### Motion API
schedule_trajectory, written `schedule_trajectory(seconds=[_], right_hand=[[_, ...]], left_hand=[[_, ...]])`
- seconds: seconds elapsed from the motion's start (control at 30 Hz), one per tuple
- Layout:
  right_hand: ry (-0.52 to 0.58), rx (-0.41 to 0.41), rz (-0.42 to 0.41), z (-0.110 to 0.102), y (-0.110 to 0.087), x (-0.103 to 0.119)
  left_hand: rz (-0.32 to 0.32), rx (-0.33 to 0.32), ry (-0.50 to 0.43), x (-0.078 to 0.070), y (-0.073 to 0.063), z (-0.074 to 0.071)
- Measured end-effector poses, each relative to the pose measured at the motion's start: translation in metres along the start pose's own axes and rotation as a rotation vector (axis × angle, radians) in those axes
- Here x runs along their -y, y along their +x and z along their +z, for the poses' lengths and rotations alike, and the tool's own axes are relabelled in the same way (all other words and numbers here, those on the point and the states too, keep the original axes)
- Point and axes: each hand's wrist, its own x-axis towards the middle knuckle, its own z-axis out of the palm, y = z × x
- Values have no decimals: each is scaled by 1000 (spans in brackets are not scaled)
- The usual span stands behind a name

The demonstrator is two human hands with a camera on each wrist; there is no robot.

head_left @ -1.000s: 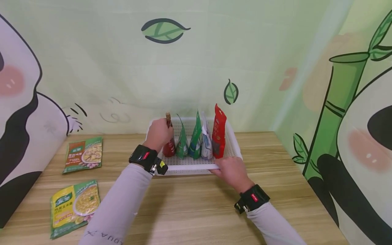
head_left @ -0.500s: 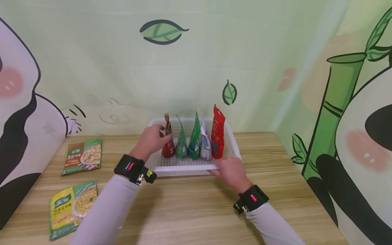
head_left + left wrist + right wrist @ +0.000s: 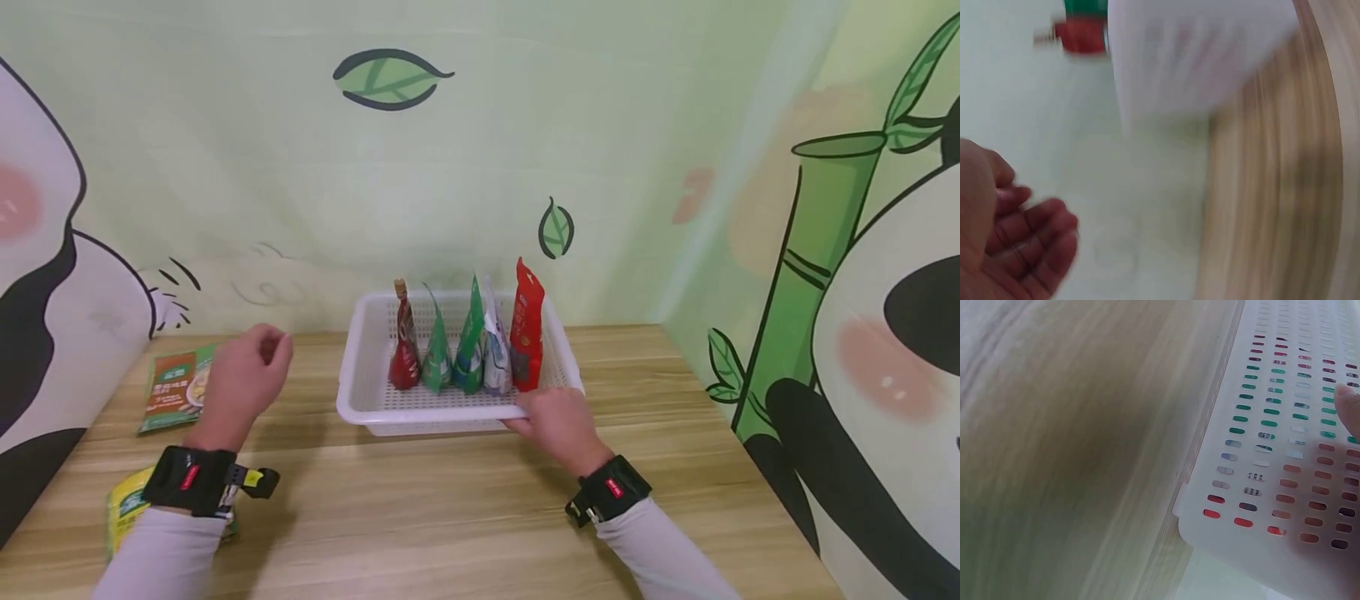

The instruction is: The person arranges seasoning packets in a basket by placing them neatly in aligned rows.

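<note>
A white perforated plastic basket stands on the wooden table. My right hand grips its front rim near the right corner; the right wrist view shows the thumb against the holed wall. In the basket, packets stand upright in a row: a dark red one, two green ones, a white one and a tall red one. My left hand is in the air left of the basket, fingers loosely curled around nothing, overlapping a brown-and-green seasoning packet in the head view.
A yellow-and-green packet lies at the front left of the table, mostly hidden beneath the left forearm. Behind the table hangs a pale green printed cloth with leaves and pandas. The wooden tabletop extends in front of the basket.
My left hand has let go of the dark red packet, leaving it standing in the basket, and has swung left over the flat packets. My right hand stays on the rim.
</note>
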Motion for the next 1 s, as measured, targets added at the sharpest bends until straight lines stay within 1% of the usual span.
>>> schedule_trajectory(seconds=[0.03, 0.13, 0.2, 0.3, 0.4, 0.47, 0.53, 0.6, 0.63, 0.73, 0.87, 0.9, 1.0], right_hand=[[3, 3, 5, -1, 0, 0], [14, 5, 9, -4, 0, -1], [16, 9, 10, -4, 0, -1], [6, 15, 13, -2, 0, -1], [-4, 21, 14, -1, 0, -1], [-10, 23, 13, 0, 0, -2], [-13, 25, 14, 0, -1, -1], [-13, 22, 18, 1, -2, -1], [-15, 22, 20, 1, -2, -1], [-15, 20, 21, 0, -2, 0], [0, 15, 11, -1, -2, 0], [4, 13, 10, -1, -2, 0], [5, 12, 11, -1, -1, 0]], left_hand=[[-27, -12, 36, 13, 0, -5], [-133, -14, 133, 54, 1, -22], [-203, -3, 185, 79, -1, -33], [-327, 44, 241, 111, -5, -44], [-455, 126, 286, 131, -10, -52], [-535, 170, 315, 138, -12, -54], [-606, 219, 317, 141, -14, -53], [-664, 265, 309, 142, -14, -51], [-684, 285, 307, 143, -14, -50], [-722, 328, 288, 146, -12, -46], [-769, 362, 304, 153, -6, -42], [-774, 369, 313, 155, -5, -41], [-761, 378, 337, 159, -2, -39]])
